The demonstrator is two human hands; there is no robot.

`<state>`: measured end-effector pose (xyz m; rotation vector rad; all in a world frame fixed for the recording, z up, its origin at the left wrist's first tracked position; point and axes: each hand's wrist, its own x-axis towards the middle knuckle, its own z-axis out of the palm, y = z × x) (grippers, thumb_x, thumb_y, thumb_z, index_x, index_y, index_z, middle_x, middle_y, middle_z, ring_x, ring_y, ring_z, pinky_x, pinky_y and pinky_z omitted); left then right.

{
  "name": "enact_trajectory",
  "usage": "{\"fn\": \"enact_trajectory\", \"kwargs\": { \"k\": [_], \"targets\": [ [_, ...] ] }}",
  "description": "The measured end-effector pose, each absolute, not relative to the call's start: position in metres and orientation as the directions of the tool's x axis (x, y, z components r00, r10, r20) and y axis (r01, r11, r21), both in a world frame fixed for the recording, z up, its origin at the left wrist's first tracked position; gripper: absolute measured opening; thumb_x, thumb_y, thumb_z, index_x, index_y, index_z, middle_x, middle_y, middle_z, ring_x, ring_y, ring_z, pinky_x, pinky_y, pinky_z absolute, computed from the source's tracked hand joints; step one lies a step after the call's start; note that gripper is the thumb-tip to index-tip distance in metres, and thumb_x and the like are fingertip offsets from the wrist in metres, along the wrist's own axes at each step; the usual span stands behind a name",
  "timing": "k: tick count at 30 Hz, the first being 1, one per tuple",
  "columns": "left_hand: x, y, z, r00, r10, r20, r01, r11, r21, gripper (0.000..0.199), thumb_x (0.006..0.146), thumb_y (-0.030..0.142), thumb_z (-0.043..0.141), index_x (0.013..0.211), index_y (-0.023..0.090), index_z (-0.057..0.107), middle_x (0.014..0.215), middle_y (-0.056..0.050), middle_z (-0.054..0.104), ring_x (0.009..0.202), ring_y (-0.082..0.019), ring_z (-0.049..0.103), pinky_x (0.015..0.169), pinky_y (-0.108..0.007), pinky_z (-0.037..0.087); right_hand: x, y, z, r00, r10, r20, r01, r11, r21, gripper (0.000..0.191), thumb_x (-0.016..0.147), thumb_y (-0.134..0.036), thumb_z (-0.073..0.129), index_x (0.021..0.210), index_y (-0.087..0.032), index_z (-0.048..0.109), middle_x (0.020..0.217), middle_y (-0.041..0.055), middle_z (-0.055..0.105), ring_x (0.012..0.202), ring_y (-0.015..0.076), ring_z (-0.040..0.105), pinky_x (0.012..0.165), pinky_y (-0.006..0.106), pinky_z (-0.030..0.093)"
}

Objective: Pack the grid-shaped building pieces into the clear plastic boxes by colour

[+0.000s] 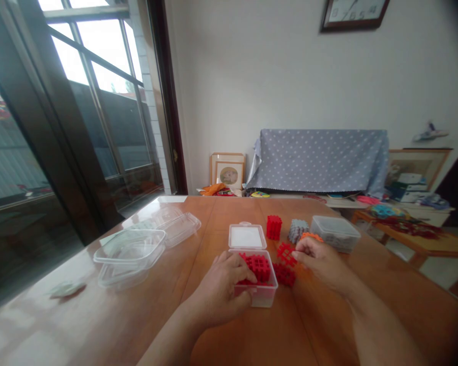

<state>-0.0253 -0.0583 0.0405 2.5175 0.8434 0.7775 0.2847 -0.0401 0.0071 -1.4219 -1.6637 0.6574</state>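
Two bare hands low over the wooden table (pixel 110 315), working close together near its middle. Left hand (pixel 223 287) laid against the small clear box (pixel 265 296), fingers (pixel 239 268) curled over its near left rim and side, probably bracing it so that it does not slide on the glossy top. Inside the box, red lattice blocks (pixel 258 267) packed up to the rim; hinged lid (pixel 247 237) thrown back flat behind, leaving the mouth free from above. Right hand (pixel 322 262) just to the right of the box, fingers (pixel 302 252) narrowed in a pinch on a red lattice piece (pixel 286 252), held tilted at the box's right edge; an orange piece (pixel 311 236) peeping out behind the knuckles, held or merely lying there, cannot tell. One more loose red piece (pixel 284 275) flat on the table, touching or nearly touching the box wall, within easy reach. Farther back, in a row: a red cube (pixel 274 226), a grey cube (pixel 297 230) and a shut clear container (pixel 335 233), apparently parked out of the working spot. Off to the left, well apart, empty clear tubs (pixel 132 251) stacked loosely, with more clear lids (pixel 177 226) behind. No brand or label legible on any box; only a wall clock (pixel 353 12) at the top edge, numerals cropped and too blurred to read surely
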Motion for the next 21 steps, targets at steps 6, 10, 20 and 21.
{"fn": "enact_trajectory", "kwargs": {
  "k": [6,10,20,21],
  "targets": [
    [-0.026,-0.057,0.038,0.671,0.628,0.394,0.426,-0.762,0.488,0.022,0.077,0.015,0.066,0.096,0.025,0.069,0.101,-0.003,0.064,0.102,-0.024,0.053,0.09,-0.037,0.039,0.249,-0.061,0.03,-0.147,0.955,0.258,0.394,0.296,-0.87,0.022,0.091,-0.042,0.059,0.087,-0.021,0.056,0.078,-0.0019,0.055,0.071,0.0138,0.051,0.065,0.027,0.042],
    [-0.026,-0.058,0.038,0.676,0.627,0.387,0.424,-0.761,0.491,0.027,0.075,0.012,0.065,0.097,0.026,0.07,0.101,-0.003,0.065,0.102,-0.024,0.054,0.092,-0.038,0.038,0.23,-0.069,0.031,-0.211,0.957,0.199,0.388,0.268,-0.882,0.021,0.091,-0.04,0.06,0.087,-0.02,0.058,0.074,-0.0013,0.057,0.067,0.0141,0.052,0.059,0.026,0.041],
    [-0.026,-0.057,0.037,0.679,0.621,0.391,0.425,-0.767,0.48,0.025,0.077,0.015,0.064,0.099,0.027,0.07,0.1,-0.004,0.065,0.103,-0.025,0.054,0.091,-0.039,0.038,0.22,-0.069,0.028,-0.203,0.95,0.239,0.437,0.306,-0.846,0.016,0.091,-0.036,0.059,0.084,-0.021,0.058,0.075,-0.002,0.056,0.068,0.0137,0.052,0.062,0.025,0.041],
    [-0.026,-0.057,0.037,0.68,0.62,0.392,0.423,-0.768,0.48,0.024,0.078,0.015,0.064,0.098,0.027,0.07,0.1,-0.004,0.065,0.103,-0.025,0.054,0.091,-0.038,0.038,0.218,-0.069,0.027,-0.209,0.946,0.246,0.459,0.318,-0.83,0.014,0.091,-0.033,0.059,0.084,-0.021,0.058,0.075,-0.002,0.057,0.069,0.0139,0.053,0.063,0.026,0.042]
  ]
}}
